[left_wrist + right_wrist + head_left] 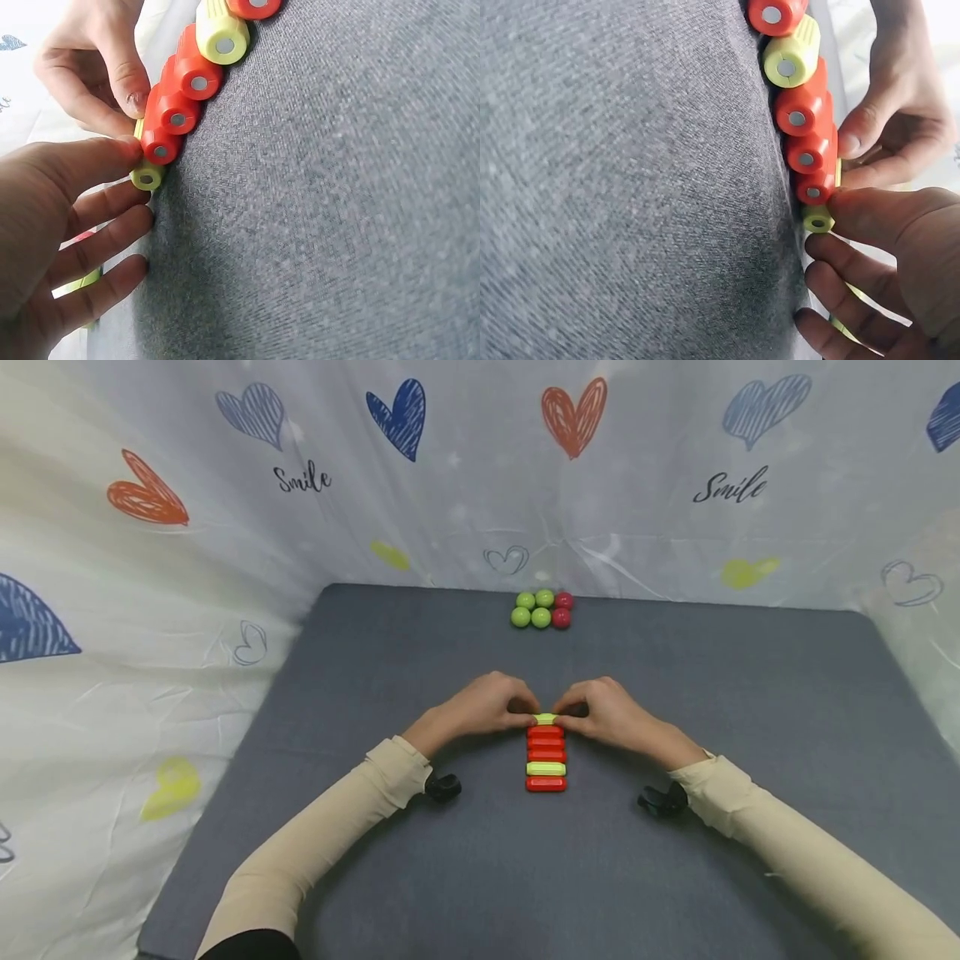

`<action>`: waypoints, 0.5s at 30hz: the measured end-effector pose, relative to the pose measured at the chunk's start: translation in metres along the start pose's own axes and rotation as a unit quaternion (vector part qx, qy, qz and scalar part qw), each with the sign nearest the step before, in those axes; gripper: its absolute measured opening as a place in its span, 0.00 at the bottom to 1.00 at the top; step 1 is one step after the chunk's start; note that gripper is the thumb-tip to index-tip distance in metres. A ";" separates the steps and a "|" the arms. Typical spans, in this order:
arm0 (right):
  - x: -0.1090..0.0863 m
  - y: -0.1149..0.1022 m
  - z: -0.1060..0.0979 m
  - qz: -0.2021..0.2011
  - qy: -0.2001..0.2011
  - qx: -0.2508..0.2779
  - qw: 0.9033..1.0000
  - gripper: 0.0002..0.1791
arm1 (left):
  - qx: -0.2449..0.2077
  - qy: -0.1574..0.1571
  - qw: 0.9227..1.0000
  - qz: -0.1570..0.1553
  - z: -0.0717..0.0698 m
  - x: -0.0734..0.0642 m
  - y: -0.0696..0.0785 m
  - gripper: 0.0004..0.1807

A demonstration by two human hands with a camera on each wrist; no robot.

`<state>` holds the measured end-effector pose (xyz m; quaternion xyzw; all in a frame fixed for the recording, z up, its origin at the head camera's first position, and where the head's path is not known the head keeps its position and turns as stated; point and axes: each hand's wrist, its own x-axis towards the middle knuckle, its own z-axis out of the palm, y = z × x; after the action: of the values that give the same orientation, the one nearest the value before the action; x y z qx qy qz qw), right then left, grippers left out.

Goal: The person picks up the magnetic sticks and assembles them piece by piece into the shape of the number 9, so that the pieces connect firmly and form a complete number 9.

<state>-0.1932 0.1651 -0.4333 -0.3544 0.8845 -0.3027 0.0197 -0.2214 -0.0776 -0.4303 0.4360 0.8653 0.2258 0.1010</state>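
Bars (546, 755) are lying side by side on the worktop (480, 877), their row running away from us: red, yellow, three reds, then the far yellow bar (545, 719). That one is lying crosswise at the row's far end, just beside the third of those reds, its long axis pointing from hand to hand, neither being nearer. Our left hand (491, 704) is pinching its left end and our right hand (611, 714) its right, each opening only as wide as the bar. Beyond, green balls (541, 617) and red balls (561, 618) are sitting together.
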 end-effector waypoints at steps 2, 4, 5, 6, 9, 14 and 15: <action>0.001 0.001 0.000 0.001 0.001 -0.001 1.000 0.05 | -0.001 -0.001 1.000 0.001 0.000 0.001 0.000 0.09; 0.003 0.002 0.000 0.004 0.002 -0.003 1.000 0.05 | 0.000 -0.001 1.000 0.000 -0.001 0.002 -0.001 0.09; 0.004 0.002 0.000 0.005 0.002 -0.006 1.000 0.05 | 0.002 0.000 1.000 -0.001 -0.002 0.003 -0.001 0.09; 0.006 0.003 -0.001 0.007 0.004 -0.008 1.000 0.05 | 0.005 0.001 1.000 -0.002 -0.003 0.005 -0.002 0.09; 0.012 0.006 -0.004 0.014 0.009 -0.012 1.000 0.05 | 0.012 0.006 1.000 -0.011 -0.006 0.010 -0.005 0.08; 0.028 0.021 -0.007 0.029 0.024 -0.011 0.999 0.06 | 0.013 0.029 0.999 -0.031 -0.011 0.024 -0.020 0.09; 0.032 0.024 -0.007 0.032 0.026 -0.012 0.999 0.06 | 0.014 0.034 0.999 -0.036 -0.011 0.026 -0.023 0.09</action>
<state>-0.2335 0.1621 -0.4351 -0.3180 0.8993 -0.3003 0.0024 -0.2577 -0.0718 -0.4310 0.3985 0.8863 0.2244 0.0735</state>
